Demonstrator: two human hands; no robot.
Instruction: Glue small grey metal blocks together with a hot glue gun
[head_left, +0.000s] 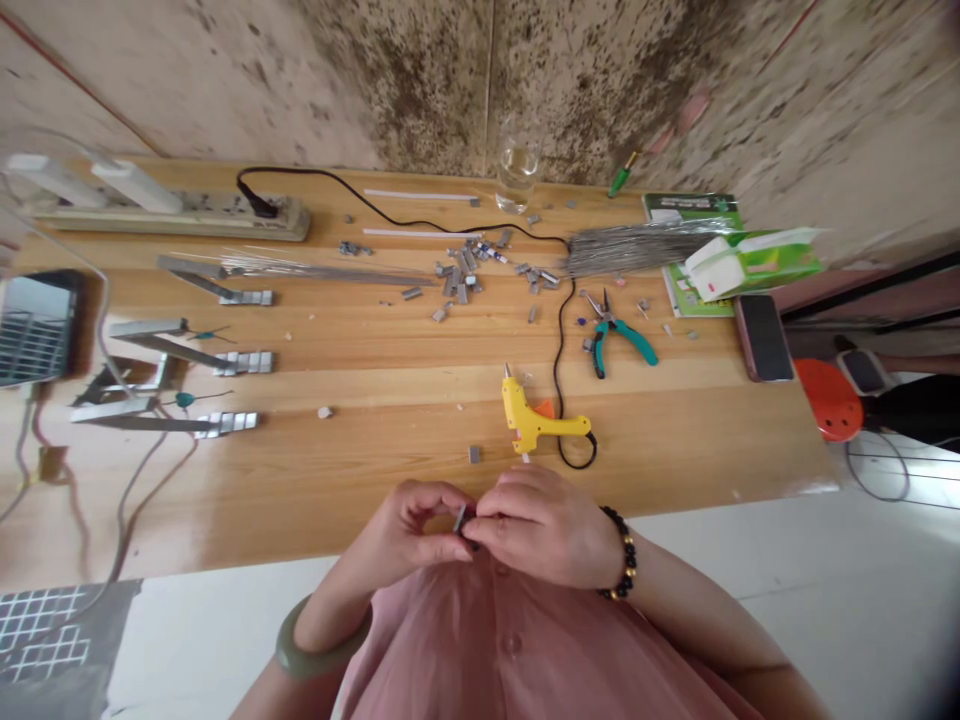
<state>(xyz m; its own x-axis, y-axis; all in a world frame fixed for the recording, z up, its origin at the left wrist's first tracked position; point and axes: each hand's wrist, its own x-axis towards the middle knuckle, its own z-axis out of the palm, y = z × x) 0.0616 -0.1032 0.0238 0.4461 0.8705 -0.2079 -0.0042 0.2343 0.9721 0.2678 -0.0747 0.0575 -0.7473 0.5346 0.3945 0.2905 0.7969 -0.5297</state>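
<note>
A small grey piece is pinched between the thumb and fingers of my left hand, just off the table's front edge. My right hand, with a beaded bracelet at the wrist, meets it from the right, its fingers bent together at the piece; whatever lies under those fingertips is hidden. Beyond the hands, a yellow glue gun lies on its side on the wooden table. One small grey block rests left of the glue gun. Further back is a scattered group of grey blocks.
Teal-handled pliers, a bundle of thin wires and a phone are at the right. A glass of water stands at the back. Grey angled assemblies, a power strip and a dark device occupy the left.
</note>
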